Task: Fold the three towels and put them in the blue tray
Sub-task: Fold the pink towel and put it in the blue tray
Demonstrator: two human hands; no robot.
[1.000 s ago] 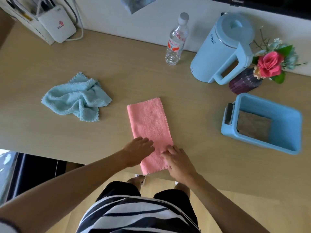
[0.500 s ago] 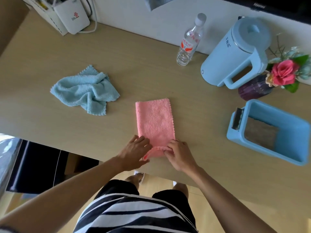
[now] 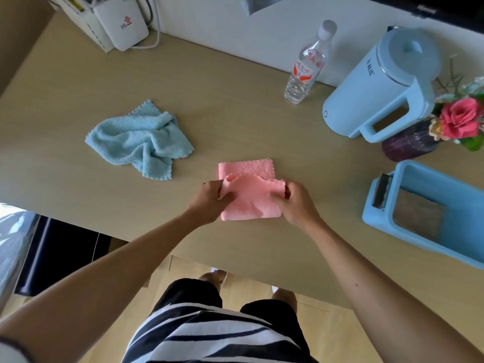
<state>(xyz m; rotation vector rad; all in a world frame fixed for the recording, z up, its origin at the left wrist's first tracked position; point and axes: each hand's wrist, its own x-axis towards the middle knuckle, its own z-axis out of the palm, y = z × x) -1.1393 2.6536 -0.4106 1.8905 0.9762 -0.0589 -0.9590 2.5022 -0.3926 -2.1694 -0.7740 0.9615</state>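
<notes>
A pink towel [image 3: 248,197] lies mid-table, its near end lifted and carried over the far half. My left hand [image 3: 208,203] pinches the lifted left corner, and my right hand [image 3: 296,203] pinches the right corner. A light blue towel [image 3: 138,141] lies crumpled at the left, apart from both hands. The blue tray [image 3: 377,224] sits at the right edge with a folded brownish-grey towel [image 3: 416,216] flat inside it.
Along the back wall stand a water bottle [image 3: 306,66], a light blue kettle [image 3: 379,87] and a dark vase with a pink flower [image 3: 458,119]. A white box with cables [image 3: 120,22] is at the back left. The table's front edge runs just below my hands.
The hands went from pressing the towel's near end flat to gripping its near corners and lifting them forward over the far half. The head camera moved closer.
</notes>
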